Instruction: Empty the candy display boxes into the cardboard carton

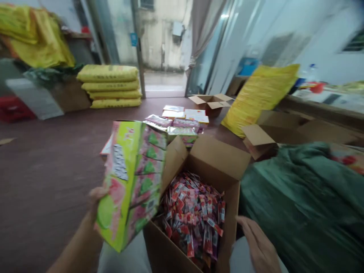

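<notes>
My left hand grips a green and pink printed carton by its left side and holds it up, tilted, beside an open cardboard box. Most of the left fingers are hidden behind the carton. Small red and purple candy-like sachets lie heaped in the cardboard box, which stands between my knees. At that box's right outer wall is my right hand, with its fingers stretched out and nothing in it. Whether its fingertips touch the wall I cannot tell.
Ahead on the floor sit several wrapped retail packs and an open carton. Stacked yellow sacks are at the back left. A full yellow sack, another open box and a green bundle crowd the right.
</notes>
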Demonstrator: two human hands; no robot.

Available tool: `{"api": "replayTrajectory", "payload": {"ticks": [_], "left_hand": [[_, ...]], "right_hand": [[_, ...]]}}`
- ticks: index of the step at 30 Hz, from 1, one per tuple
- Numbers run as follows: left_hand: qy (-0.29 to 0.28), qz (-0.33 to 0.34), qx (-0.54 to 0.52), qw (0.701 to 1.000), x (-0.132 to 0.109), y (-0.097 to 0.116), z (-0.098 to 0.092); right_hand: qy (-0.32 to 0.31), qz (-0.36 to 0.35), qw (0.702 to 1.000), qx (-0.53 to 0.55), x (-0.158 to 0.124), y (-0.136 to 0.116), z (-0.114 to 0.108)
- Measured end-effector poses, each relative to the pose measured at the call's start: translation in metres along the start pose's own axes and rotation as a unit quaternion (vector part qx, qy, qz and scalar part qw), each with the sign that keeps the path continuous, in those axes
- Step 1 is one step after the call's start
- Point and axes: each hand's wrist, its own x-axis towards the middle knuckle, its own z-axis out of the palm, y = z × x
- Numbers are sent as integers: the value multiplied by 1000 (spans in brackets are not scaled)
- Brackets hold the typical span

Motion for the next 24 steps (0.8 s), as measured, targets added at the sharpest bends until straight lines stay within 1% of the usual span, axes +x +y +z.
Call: {"api": "replayTrajectory", "payload": {"ticks": [1,2,3,4,5,6,7,9,11,13,15,17,20,22,24], "left_hand": [[-116,-66,-26,991,3,-10,33],[-221,-125,-48,966,7,-23,63],[-314,-180,-63,930,11,-39,90],[-388,-226,-76,890,17,-55,113],[-439,-261,-85,855,23,-72,130],[-471,-285,-92,830,31,-89,143],[-488,-304,-98,812,40,-104,152],[-493,-340,-108,794,57,-129,161],[-472,-370,-108,793,72,-144,164],[-440,-390,-94,803,81,-150,166],[-404,-384,-78,826,86,-148,170],[-373,-370,-59,849,88,-141,174],[-323,-360,-6,876,89,-130,174],[-283,-360,46,888,90,-125,172],[-265,-352,79,894,90,-123,171]], "right_hand": [[-42,47,995,79,14,-20,13],[-67,87,979,174,29,-41,24],[-94,118,951,271,45,-60,34],[-120,139,912,366,60,-76,43],[-145,161,874,435,74,-87,50],[-152,183,845,480,87,-92,57],[-162,203,819,512,96,-93,63],[-175,243,783,546,106,-80,74],[-187,271,751,572,109,-62,85],[-191,288,728,592,111,-48,95],[-187,292,723,597,117,-42,100],[-167,292,740,582,126,-42,102],[-125,289,782,537,136,-40,99],[-103,273,809,509,139,-35,99],[-80,245,839,479,138,-27,101]]}}
